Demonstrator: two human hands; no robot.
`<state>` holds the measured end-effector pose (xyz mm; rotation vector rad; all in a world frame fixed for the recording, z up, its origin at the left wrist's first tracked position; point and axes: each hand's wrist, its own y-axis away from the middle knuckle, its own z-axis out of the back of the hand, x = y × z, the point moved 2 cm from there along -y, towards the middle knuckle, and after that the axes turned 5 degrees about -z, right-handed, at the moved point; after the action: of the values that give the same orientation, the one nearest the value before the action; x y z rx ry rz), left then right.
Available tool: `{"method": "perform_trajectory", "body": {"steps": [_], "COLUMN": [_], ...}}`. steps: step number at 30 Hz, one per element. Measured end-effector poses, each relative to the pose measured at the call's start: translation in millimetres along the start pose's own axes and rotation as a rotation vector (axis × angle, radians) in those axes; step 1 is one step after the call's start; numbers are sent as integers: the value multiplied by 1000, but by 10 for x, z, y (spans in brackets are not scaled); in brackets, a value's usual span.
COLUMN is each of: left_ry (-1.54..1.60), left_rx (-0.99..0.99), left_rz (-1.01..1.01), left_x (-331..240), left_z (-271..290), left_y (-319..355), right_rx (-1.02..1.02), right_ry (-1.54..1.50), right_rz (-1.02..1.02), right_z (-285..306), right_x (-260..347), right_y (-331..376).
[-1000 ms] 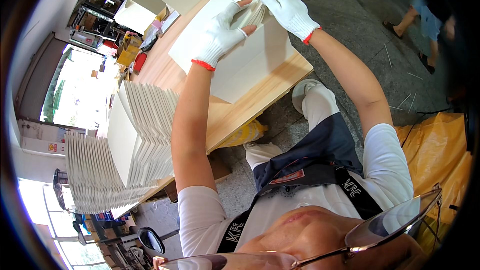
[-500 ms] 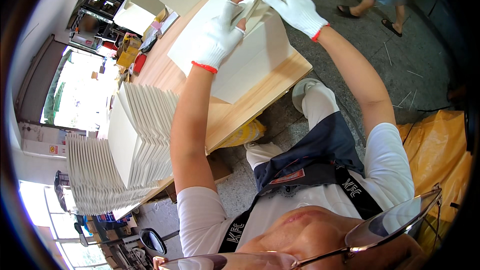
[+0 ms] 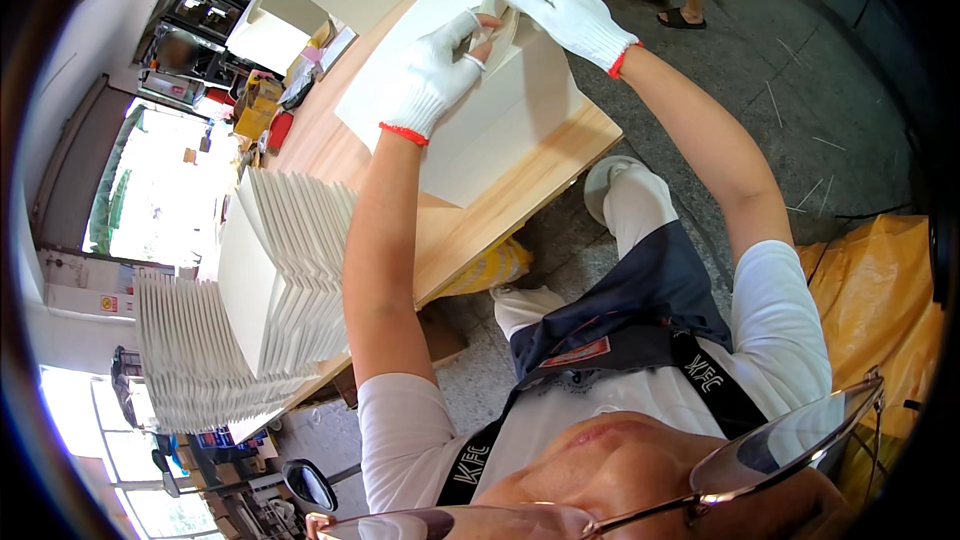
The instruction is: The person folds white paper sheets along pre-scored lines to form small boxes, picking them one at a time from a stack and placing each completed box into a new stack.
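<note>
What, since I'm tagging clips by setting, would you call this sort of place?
Likely a workshop or factory floor: folded white sheets stand stacked on a wood-grain worktable, and the person wears knitted gloves and a dark apron.

You wear white knitted fabric gloves (image 3: 408, 105) on left hand (image 3: 435, 72) and right hand (image 3: 572, 20): red cuff edging on both, two left fingertips bare. White short-sleeved shirt (image 3: 785, 315) on you. Dark navy apron (image 3: 650, 290) with small reddish patch (image 3: 577, 352). Your black shoulder straps (image 3: 705, 377) carry white lettering. White trousers (image 3: 642, 205), pale rounded shoe (image 3: 597, 188). Brown-tinted glasses (image 3: 765, 452), thin gold-coloured metal frame.
</note>
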<state>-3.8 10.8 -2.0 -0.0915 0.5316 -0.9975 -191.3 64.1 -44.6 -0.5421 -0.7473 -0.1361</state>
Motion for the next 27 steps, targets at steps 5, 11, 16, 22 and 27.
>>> {"method": "perform_trajectory", "body": {"steps": [5, 11, 16, 22, 27], "left_ry": [77, 67, 32, -1, 23], "left_rx": [-6, 10, -27, -66, -26], "left_rz": [-13, 30, -7, -103, -54], "left_x": [85, 7, -29, -30, -17], "left_z": [-44, -11, 1, 7, -16], "left_y": [-13, -4, 20, 36, 24], "right_rx": [-158, -173, -37, -130, -79], "right_ry": [-175, -126, 184, 570, 155], "right_rz": [23, 48, -25, 378, 213], "right_z": [-151, -156, 67, 107, -17], "right_x": [-110, -130, -30, -86, 5], "right_y": [40, 41, 101, 95, 32]}}
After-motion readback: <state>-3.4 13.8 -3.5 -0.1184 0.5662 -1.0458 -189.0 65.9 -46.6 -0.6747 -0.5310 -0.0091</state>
